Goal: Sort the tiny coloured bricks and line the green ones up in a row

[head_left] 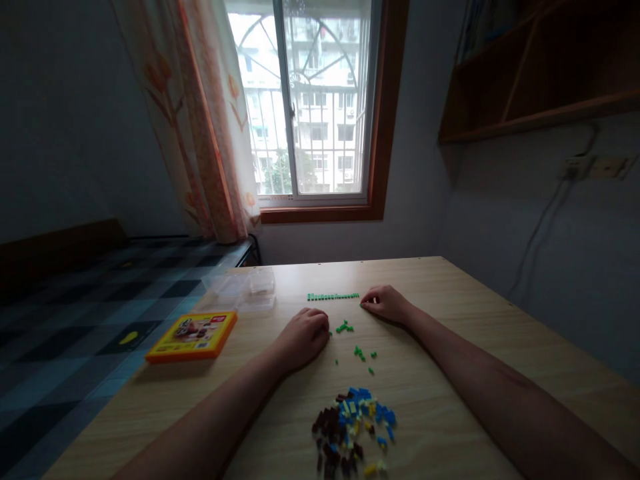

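My right hand [384, 303] pinches a small green toy brick [361, 305] between thumb and fingertips, just off the right end of a row of green bricks [333, 297]. My left hand [307, 333] rests on the table with its fingers curled and closed. A bit of green shows by its fingertips, but whether they hold anything is hidden. Between and below the hands lie loose green bricks [345, 327], with another small green cluster [359, 353] closer to me. Nearer still is a mixed pile of brown bricks [330, 427], blue bricks [385, 415] and yellow ones.
An orange-yellow box [193, 337] lies on the wooden table [425, 413] left of my left hand. Behind it stand clear plastic trays [245, 287]. A bed with a checked cover [65, 293] adjoins the table on the left. A window [320, 107] is ahead.
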Tool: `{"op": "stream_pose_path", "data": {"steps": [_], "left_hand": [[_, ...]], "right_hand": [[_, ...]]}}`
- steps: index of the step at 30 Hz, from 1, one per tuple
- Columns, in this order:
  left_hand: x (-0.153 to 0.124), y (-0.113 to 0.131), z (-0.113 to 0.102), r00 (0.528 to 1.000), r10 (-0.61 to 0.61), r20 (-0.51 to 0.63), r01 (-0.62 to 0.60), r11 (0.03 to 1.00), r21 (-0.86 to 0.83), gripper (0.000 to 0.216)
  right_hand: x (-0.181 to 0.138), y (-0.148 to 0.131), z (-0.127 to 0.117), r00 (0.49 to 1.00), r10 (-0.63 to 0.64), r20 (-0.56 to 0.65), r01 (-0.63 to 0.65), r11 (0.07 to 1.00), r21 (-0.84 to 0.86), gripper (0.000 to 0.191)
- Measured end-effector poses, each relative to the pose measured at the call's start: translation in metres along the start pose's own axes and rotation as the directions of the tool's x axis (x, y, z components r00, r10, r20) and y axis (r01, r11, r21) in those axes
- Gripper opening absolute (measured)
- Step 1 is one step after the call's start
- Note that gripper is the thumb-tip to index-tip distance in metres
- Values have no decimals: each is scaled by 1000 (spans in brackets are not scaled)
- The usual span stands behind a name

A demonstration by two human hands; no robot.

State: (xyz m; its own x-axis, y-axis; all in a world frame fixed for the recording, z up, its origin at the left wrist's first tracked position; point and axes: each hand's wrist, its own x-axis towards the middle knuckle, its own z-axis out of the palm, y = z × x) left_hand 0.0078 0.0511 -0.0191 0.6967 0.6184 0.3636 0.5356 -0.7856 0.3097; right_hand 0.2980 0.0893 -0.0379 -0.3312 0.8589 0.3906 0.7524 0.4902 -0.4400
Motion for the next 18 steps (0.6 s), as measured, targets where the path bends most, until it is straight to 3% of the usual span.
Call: {"op": "stream_pose_path", "data": {"steps": [5, 8, 18], "left_hand": [[0, 0, 1, 1000, -5, -9, 5, 1000, -10, 10], [0, 1, 1, 1000, -13, -7, 12, 1000, -9, 9], [1, 2, 2, 1000, -13, -17, 13, 1000, -2, 8]], "right_hand": [[2, 6, -3, 954, 294, -58, -299, 946, -126, 22], [6, 5, 1, 921, 382, -80, -390, 911, -131, 23], [12, 2, 9, 936, 330, -126, -348, 921, -175, 23]]}}
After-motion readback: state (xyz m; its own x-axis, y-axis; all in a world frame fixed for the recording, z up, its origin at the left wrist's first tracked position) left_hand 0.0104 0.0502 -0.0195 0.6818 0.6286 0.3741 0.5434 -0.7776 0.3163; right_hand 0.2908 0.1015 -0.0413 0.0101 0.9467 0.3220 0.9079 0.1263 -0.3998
